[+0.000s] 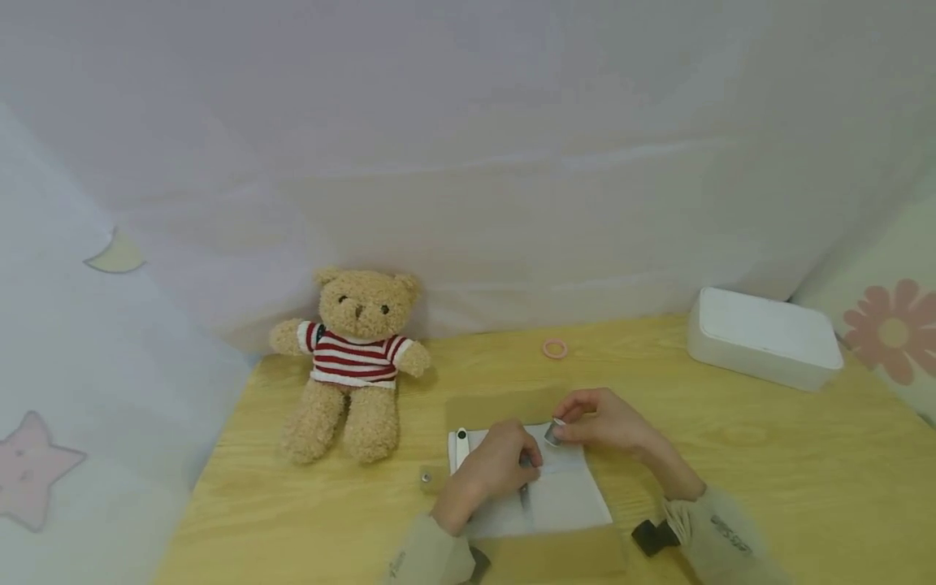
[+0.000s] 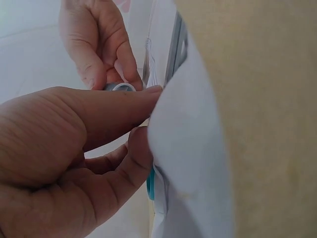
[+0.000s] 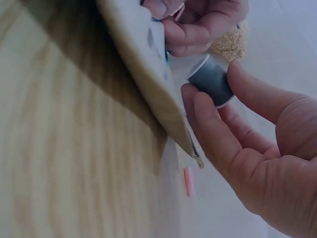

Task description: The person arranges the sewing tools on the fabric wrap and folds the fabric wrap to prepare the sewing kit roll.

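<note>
My right hand [image 1: 610,422] pinches a spool of grey thread [image 3: 213,83] between thumb and fingertips, above the right part of a white cloth sheet [image 1: 566,500]. The sheet lies in an opened tan case [image 1: 552,556] with a metal snap [image 1: 426,478] on its left tab. With bent fingers, my left hand [image 1: 499,463] is at the sheet's middle. Its thumb touches the white cloth in the left wrist view; whether anything is pinched there is hidden. A teal curved piece [image 2: 151,184] shows below these fingers. A white strip with a dark dot [image 1: 462,443] lies at the sheet's left.
A teddy bear [image 1: 354,361] in a striped sweater sits at the back left of the wooden table [image 1: 731,431]. Behind the case lies a pink ring [image 1: 554,348]. At the back right stands a white box [image 1: 764,337], near the curtain wall.
</note>
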A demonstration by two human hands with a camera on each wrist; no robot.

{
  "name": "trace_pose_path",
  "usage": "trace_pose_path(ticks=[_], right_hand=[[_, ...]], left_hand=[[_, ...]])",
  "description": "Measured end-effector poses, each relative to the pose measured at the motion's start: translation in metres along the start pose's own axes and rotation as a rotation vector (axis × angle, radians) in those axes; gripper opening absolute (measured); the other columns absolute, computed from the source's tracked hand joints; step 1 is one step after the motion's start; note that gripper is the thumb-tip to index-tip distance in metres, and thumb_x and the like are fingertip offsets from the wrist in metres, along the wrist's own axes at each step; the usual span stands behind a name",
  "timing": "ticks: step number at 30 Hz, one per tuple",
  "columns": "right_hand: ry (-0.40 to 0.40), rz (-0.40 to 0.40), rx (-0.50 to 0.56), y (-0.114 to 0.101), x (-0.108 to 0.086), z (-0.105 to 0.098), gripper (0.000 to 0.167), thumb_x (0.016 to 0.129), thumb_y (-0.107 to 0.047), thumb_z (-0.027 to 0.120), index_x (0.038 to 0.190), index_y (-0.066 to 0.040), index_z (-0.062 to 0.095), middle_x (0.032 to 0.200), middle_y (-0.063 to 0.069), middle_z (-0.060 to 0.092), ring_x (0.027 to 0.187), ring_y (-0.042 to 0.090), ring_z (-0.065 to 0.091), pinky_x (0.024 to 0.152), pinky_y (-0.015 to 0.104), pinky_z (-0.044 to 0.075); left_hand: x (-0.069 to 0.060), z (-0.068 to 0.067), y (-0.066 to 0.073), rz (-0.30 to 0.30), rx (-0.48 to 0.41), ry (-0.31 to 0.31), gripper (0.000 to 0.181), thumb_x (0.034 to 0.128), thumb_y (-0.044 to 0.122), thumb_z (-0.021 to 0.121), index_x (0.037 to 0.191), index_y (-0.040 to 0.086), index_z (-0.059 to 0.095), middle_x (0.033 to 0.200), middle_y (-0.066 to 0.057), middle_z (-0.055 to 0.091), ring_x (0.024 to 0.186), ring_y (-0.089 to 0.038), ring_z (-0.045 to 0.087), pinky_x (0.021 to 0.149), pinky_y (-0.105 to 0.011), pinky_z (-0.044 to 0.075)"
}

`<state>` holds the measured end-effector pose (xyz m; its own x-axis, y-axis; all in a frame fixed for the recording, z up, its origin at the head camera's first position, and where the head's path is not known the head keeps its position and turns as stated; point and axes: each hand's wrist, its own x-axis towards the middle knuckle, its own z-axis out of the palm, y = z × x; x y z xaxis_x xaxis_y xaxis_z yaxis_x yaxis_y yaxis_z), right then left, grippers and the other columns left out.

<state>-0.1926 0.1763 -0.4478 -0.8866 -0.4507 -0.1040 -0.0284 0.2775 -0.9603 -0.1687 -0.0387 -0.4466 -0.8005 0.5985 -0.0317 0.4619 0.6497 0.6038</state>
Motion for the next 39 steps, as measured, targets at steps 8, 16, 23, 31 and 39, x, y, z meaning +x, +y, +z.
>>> trace_pose_path(ticks=[8, 16, 23, 31, 39], right_hand=[[-0.033, 0.010, 0.046, 0.010, 0.000, 0.007, 0.029, 0.082, -0.006, 0.073, 0.104, 0.010, 0.062, 0.091, 0.011, 0.067, 0.082, 0.018, 0.060, 0.071, 0.026, 0.049], [-0.035, 0.015, 0.026, 0.014, 0.003, 0.010, 0.026, 0.082, -0.006, 0.073, 0.101, 0.009, 0.064, 0.088, 0.011, 0.068, 0.079, 0.017, 0.061, 0.069, 0.026, 0.050], [-0.062, 0.019, 0.089, 0.014, 0.003, 0.012, 0.028, 0.085, -0.006, 0.070, 0.104, 0.014, 0.064, 0.095, 0.016, 0.070, 0.081, 0.013, 0.065, 0.073, 0.027, 0.055], [-0.092, 0.017, 0.077, 0.013, 0.003, 0.009, 0.026, 0.085, -0.003, 0.069, 0.103, 0.014, 0.064, 0.095, 0.020, 0.069, 0.078, 0.013, 0.062, 0.069, 0.024, 0.052], [-0.082, 0.010, 0.027, 0.013, 0.006, 0.011, 0.023, 0.084, -0.004, 0.070, 0.101, 0.010, 0.067, 0.093, 0.017, 0.068, 0.078, 0.015, 0.061, 0.068, 0.025, 0.052]], left_hand=[[0.000, 0.003, 0.000, 0.053, 0.013, 0.011, 0.009, 0.0770, 0.001, 0.075, 0.073, 0.009, 0.072, 0.074, 0.006, 0.054, 0.074, -0.003, 0.039, 0.066, -0.016, 0.036], [-0.001, 0.001, -0.001, 0.021, 0.006, -0.001, 0.010, 0.0777, 0.004, 0.076, 0.073, 0.012, 0.074, 0.075, 0.007, 0.055, 0.077, -0.004, 0.042, 0.073, -0.020, 0.035], [0.000, 0.000, -0.002, 0.041, 0.004, 0.014, 0.012, 0.0770, 0.003, 0.077, 0.071, 0.013, 0.074, 0.076, 0.008, 0.057, 0.077, -0.004, 0.044, 0.071, -0.019, 0.036], [0.001, -0.003, -0.003, 0.110, 0.032, 0.019, 0.013, 0.0788, 0.003, 0.075, 0.070, 0.013, 0.074, 0.067, 0.012, 0.058, 0.078, -0.004, 0.045, 0.082, -0.024, 0.037], [0.000, -0.004, -0.003, 0.077, 0.017, 0.009, 0.012, 0.0818, 0.006, 0.073, 0.072, 0.014, 0.073, 0.079, 0.010, 0.054, 0.085, -0.004, 0.045, 0.089, -0.032, 0.037]])
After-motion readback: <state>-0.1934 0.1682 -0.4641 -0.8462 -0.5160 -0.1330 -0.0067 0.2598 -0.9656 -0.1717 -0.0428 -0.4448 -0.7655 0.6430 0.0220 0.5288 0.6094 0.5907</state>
